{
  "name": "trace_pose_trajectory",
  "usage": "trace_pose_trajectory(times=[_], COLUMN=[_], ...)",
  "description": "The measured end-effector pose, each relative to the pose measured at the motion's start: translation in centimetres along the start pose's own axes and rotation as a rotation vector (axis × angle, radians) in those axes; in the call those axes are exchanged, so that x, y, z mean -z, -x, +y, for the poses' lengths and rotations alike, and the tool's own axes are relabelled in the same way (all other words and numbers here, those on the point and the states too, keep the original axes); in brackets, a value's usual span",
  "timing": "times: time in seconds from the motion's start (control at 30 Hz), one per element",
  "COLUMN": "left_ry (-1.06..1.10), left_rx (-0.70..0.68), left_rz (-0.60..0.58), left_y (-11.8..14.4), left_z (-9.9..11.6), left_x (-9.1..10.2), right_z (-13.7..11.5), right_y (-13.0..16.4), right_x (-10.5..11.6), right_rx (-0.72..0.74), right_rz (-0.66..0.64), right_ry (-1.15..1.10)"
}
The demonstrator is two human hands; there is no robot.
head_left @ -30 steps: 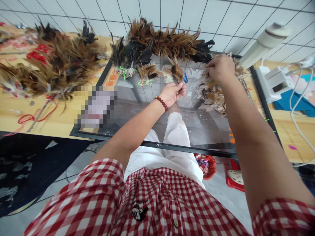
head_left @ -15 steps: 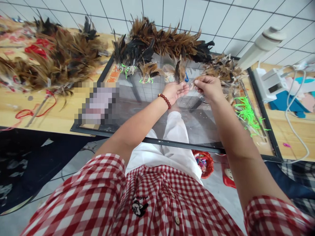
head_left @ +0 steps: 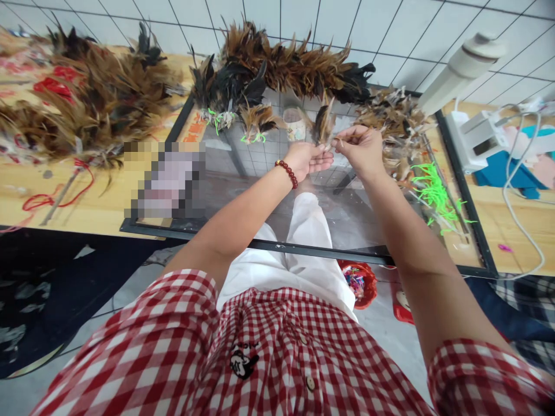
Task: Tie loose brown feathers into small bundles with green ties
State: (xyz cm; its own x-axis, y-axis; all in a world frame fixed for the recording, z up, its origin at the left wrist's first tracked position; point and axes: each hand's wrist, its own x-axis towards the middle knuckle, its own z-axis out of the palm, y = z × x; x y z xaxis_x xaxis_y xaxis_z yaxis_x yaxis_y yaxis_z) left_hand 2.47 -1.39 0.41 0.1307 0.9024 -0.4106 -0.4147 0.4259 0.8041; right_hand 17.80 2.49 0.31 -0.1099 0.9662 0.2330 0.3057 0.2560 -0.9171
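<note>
My left hand point(head_left: 307, 159), with a red bead bracelet on the wrist, holds a small bunch of brown and black feathers point(head_left: 322, 122) upright above the glass table point(head_left: 303, 254). My right hand point(head_left: 361, 148) is right beside it, its fingertips pinching at the base of the same bunch. A loose pile of brown feathers point(head_left: 390, 118) lies just right of my hands. Tied feather bundles with green ties point(head_left: 255, 122) lie behind my left hand.
A long heap of brown and black feathers point(head_left: 286, 63) runs along the table's back edge, and more feathers point(head_left: 87, 98) cover the wooden bench at left. Green ties point(head_left: 433, 193) lie at right. A white glue gun point(head_left: 459, 72) and cables stand at far right.
My right hand left the loose feather pile at right and came in to my left hand, joining it at the small bunch, which now stands a little higher.
</note>
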Motion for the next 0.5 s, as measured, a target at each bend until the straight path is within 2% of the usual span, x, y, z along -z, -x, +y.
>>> trace_pose_trajectory(times=[0.23,0.4,0.5], left_ry=[-0.147,-0.129,-0.088], left_rx=[-0.023,-0.038,-0.034], left_rz=[0.000,0.034,0.034], left_y=[0.6,0.2,0.0], left_z=[-0.4,-0.6,-0.5], left_x=[-0.4,-0.5,-0.3], right_z=[1.0,1.7,1.9], right_y=[-0.4,-1.5,-1.7], right_x=[-0.1,2.7,4.5], right_rx=[-0.012,-0.062,-0.074], right_rz=[-0.083,0.133,0.117], right_ry=[-0.027,-0.130,-0.111])
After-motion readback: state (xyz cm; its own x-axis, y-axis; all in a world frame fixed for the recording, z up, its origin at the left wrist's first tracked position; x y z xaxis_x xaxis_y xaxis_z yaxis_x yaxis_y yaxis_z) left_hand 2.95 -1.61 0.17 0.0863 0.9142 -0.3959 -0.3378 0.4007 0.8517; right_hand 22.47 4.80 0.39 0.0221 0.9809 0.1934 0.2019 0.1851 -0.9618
